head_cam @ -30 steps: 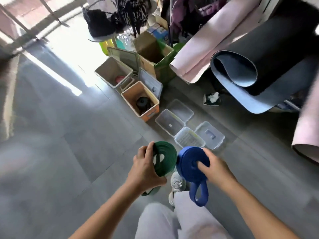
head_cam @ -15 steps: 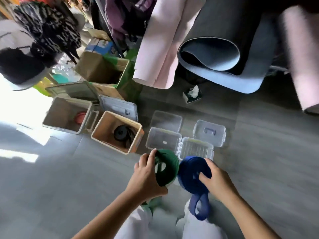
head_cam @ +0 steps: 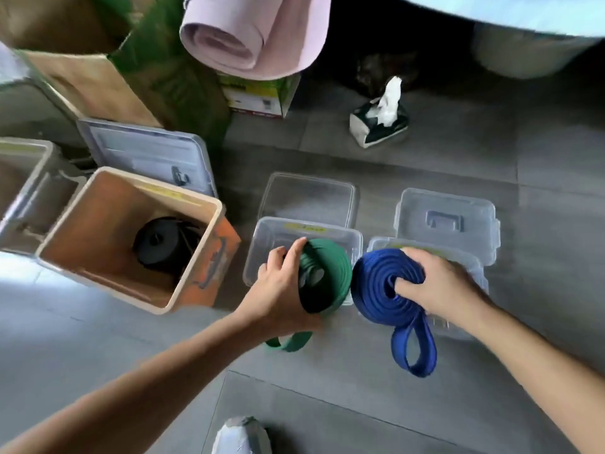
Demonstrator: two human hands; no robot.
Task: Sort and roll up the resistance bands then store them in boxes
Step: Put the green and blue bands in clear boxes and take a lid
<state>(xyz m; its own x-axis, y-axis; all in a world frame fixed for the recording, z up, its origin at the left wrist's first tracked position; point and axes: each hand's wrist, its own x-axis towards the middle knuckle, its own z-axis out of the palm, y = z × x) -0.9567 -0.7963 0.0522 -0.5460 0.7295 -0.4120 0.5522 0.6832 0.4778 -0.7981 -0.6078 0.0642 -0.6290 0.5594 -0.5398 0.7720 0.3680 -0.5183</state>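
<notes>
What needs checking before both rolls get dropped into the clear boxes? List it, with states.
1. Left hand grips the green roll: ok.
2. Right hand grips the blue roll: ok.
3. Left clear box open beneath green roll: ok.
4. Right clear box open beneath blue roll: ok; whether empty: cannot tell.
5. Rolls fully wound: not ok, each has a tail hanging loose.

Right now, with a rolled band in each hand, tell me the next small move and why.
Probably lower both rolls straight down. The left hand holds the green band over one open clear box, the right hand holds the blue band over the other clear box. Loose tails hang from both rolls, so tuck them in too.
</notes>
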